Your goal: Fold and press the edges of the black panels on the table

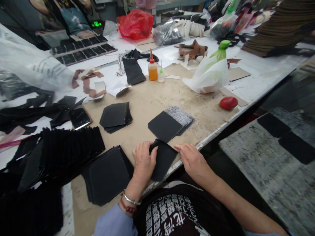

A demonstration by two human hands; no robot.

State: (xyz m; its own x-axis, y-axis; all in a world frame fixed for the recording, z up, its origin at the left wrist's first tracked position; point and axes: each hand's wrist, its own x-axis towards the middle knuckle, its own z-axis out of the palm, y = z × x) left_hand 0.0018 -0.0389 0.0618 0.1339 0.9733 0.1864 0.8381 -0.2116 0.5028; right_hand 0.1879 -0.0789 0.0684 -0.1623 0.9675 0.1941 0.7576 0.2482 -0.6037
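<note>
A black fabric piece (pixel 163 160) lies at the table's near edge, its far edge folded up. My left hand (pixel 144 160) grips the left corner of that fold between thumb and fingers. The right corner is pinched by my right hand (pixel 191 160). Just beyond my hands rests a small stack of black pieces (pixel 165 126) with a speckled grey-white strip along one end. To the left of my left hand is a larger stack of black panels (pixel 108 173) with cut corners. Farther back sits a smaller black stack (pixel 114 114).
A tall row of black pieces (pixel 71 144) and a phone (pixel 80 118) lie at left. Behind stand a glue bottle (pixel 153 70) and a white plastic bag (pixel 209 77). A red oval object (pixel 228 103) sits right, above a speckled board (pixel 268 157). Another person (pixel 73 16) is across the table.
</note>
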